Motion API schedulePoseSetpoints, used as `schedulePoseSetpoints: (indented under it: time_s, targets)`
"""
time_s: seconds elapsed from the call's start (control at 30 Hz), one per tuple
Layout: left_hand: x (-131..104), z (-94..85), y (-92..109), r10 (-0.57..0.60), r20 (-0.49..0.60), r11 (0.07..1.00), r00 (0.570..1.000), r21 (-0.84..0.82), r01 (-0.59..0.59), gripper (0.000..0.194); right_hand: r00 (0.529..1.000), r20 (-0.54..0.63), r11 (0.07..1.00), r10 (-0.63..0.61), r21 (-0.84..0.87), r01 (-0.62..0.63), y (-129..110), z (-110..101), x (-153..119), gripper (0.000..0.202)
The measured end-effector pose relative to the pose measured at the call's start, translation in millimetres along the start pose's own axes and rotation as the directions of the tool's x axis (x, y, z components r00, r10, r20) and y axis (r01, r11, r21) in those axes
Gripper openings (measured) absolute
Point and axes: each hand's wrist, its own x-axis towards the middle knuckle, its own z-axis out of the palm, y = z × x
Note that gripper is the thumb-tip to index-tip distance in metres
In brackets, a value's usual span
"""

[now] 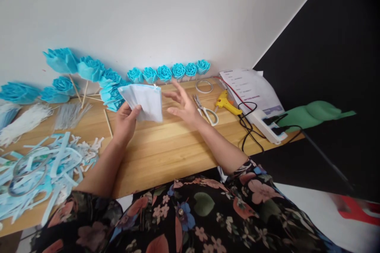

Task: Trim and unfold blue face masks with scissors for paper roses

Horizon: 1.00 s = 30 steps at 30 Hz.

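My left hand (126, 120) grips a folded piece of white and light blue sheet material (148, 102), thumb on its front and the other fingers behind it. It looks like a cut face mask, raised above the wooden table. My right hand (184, 104) is just right of the piece, fingers spread, holding nothing. Beyond the hands, a row of small blue flowers (164, 72) stands along the wall. White-handled scissors (211, 116) lie right of my right hand, near a roll of tape (204, 86).
A yellow glue gun (228, 103) and black cable lie right, beside a power strip (268, 126) and printed papers (252, 85). Larger blue flowers on sticks (90, 67) stand back left. Cut scraps (56, 162) and white strands (28, 120) cover the table's left.
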Motion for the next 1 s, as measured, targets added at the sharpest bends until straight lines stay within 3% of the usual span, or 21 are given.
schedulePoseSetpoints:
  time_s: [0.07,0.2,0.27,0.43,0.63,0.83,1.0]
  targets:
    - [-0.9,5.7,0.5,-0.058,0.011,0.995,0.998,-0.077,0.058,0.039,0.996,0.062,0.998,0.061,-0.029,-0.059,3.9,3.8,-1.2,0.093]
    - [-5.6,12.1,-3.2,-0.116,0.065,0.989,0.991,-0.083,0.121,0.038,0.989,0.089,0.977,0.116,-0.191,-0.097,3.9,10.4,-5.8,0.042]
    - [-7.4,11.3,-6.1,-0.124,0.089,0.989,0.988,-0.065,0.13,0.035,0.993,0.057,0.964,0.104,-0.253,-0.086,2.0,11.3,-6.8,0.032]
    - [-5.8,7.1,-10.1,-0.09,0.107,0.995,0.99,-0.022,0.093,0.035,0.997,0.024,0.959,0.076,-0.276,-0.066,7.6,11.2,-6.6,0.03]
    - [-0.2,4.9,-14.2,-0.111,0.105,0.989,0.988,0.112,0.099,0.032,0.982,0.066,0.954,0.179,-0.257,-0.157,27.0,13.2,-7.0,0.03]
    - [-1.4,6.0,-14.4,-0.114,0.122,0.985,0.986,0.146,0.096,0.033,0.981,0.06,0.925,0.186,-0.349,-0.154,28.3,12.5,-8.2,0.041]
    - [-2.7,9.3,-14.3,-0.135,0.167,0.988,0.977,0.101,0.119,0.043,0.975,0.015,0.94,0.221,-0.269,-0.209,32.9,15.3,-9.3,0.042]
